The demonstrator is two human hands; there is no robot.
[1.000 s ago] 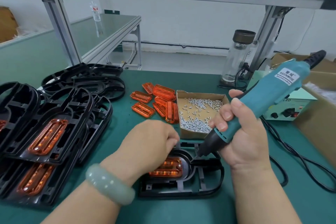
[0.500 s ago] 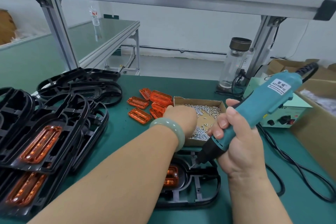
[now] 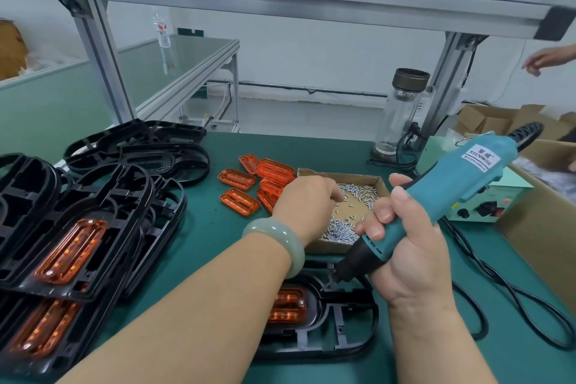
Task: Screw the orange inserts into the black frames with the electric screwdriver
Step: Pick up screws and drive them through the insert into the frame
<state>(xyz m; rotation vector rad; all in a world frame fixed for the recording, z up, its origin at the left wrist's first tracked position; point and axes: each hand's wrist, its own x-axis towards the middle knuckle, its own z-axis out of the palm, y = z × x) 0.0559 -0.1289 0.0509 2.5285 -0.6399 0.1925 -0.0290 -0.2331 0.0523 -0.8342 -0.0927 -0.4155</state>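
Nearest, one black frame [image 3: 336, 330] lies flat on the desk [image 3: 218, 227]. An orange insert [image 3: 288, 305] is seated in it, with one screw head visible at its right end. The rest is hidden under the left forearm.

At 1 o'clock of the insert, the right hand [image 3: 411, 246] is wrapped fully round the electric screwdriver [image 3: 436, 196]. The tool is tilted, its bit tip just over the frame.

At 12 o'clock, the left hand [image 3: 307, 203] reaches into the cardboard box [image 3: 314, 246] of screws [image 3: 343, 227], fingers curled downward. Whether it has pinched a screw cannot be told.

Loose inserts [image 3: 240, 199] lie at 11 o'clock and stacked frames [image 3: 78, 227] at 9 o'clock.

Risks noted:
- Neither hand steadies the frame, so bit pressure could skate it or shift the insert.
- The crossing forearm could drag the work.
- A tilted driver could cam out or cross-thread.
- A small screw could slip from the fingertips into the frame's ribs.
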